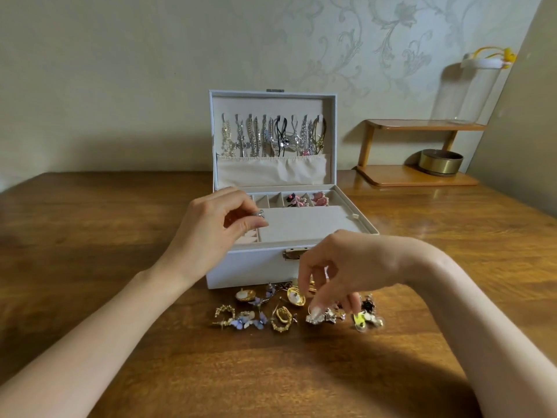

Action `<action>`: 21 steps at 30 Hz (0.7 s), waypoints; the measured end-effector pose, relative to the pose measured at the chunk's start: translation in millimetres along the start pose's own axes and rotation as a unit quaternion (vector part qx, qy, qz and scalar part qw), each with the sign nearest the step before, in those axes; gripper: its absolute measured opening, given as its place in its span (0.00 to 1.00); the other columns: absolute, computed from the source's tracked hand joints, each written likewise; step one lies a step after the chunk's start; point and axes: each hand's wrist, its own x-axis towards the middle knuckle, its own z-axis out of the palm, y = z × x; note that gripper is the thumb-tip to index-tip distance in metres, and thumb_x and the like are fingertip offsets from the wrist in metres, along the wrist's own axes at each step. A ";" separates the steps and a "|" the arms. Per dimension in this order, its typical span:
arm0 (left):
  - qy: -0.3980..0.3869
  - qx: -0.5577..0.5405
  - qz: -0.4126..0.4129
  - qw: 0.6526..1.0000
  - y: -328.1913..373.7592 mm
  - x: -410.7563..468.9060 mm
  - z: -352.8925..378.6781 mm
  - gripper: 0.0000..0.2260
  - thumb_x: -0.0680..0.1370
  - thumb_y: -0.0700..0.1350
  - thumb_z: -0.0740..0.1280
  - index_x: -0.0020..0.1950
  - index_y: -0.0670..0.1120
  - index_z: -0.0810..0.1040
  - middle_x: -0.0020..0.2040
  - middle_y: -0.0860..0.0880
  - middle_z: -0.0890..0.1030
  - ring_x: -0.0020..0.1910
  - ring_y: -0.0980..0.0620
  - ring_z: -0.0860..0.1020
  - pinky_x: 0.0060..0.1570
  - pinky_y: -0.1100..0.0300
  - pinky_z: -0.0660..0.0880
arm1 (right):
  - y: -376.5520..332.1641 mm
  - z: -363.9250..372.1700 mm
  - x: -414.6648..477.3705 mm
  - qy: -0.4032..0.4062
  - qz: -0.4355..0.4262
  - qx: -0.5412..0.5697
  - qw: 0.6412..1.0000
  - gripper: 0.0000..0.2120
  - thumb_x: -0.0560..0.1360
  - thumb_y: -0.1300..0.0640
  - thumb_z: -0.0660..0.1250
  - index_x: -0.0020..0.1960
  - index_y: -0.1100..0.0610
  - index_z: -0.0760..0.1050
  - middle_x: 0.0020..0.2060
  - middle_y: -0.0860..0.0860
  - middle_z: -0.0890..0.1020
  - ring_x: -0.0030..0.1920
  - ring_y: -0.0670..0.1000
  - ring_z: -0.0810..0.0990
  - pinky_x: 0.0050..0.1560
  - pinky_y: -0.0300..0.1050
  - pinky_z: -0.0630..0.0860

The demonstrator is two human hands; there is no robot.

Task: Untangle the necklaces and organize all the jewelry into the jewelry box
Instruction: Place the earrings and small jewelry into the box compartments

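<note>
- Jewelry box [259, 271] stands open mid table [105, 236], lid upright; necklaces [271, 137] hang in a row inside the lid.
- L hand [215, 226] over box's left side, thumb + forefinger pinching small silver piece [260, 213].
- R hand [346, 263] in front of box, fingers curled down, thumb + fingertips nipping silver sparkly piece [327, 315] on table; bit blurred.
- Loose earrings [247, 319] clustered just in front of box.
- Pink pieces [318, 199] in back-row compartments.
- Wooden shelf [422, 126] w/ brass bowl [441, 163] back right.

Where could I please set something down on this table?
Bare table lies left of the jewelry box, and right of it before the wooden stand. The strip in front of the box is crowded with loose earrings under the right hand.
</note>
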 end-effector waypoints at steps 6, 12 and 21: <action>0.021 -0.087 -0.148 0.985 -6.0 -1.0 2.1 0.06 0.73 0.42 0.69 0.42 0.42 0.74 0.39 0.47 0.82 0.34 0.57 0.81 0.32 0.67 0.76 | 3.4 7.7 6.0 -0.017 0.000 -0.023 1.000 0.06 0.72 0.61 0.72 0.44 0.63 0.77 0.33 0.58 0.84 0.29 0.53 0.81 0.32 0.37 0.77; 0.025 -0.120 -0.237 0.964 -21.7 18.3 -3.3 0.07 0.73 0.44 0.71 0.42 0.41 0.76 0.35 0.45 0.82 0.31 0.51 0.82 0.33 0.59 0.80 | 4.3 -11.2 -3.5 0.102 -0.120 0.193 0.969 0.09 0.67 0.60 0.74 0.42 0.64 0.78 0.31 0.59 0.80 0.26 0.53 0.79 0.28 0.41 0.77; -0.077 0.077 -0.194 0.975 -60.4 79.6 -9.2 0.06 0.71 0.36 0.73 0.36 0.42 0.78 0.35 0.45 0.82 0.32 0.56 0.82 0.36 0.62 0.80 | 31.0 -4.5 33.9 0.437 -0.131 0.020 0.890 0.06 0.69 0.60 0.75 0.38 0.54 0.79 0.36 0.45 0.79 0.35 0.45 0.76 0.37 0.38 0.75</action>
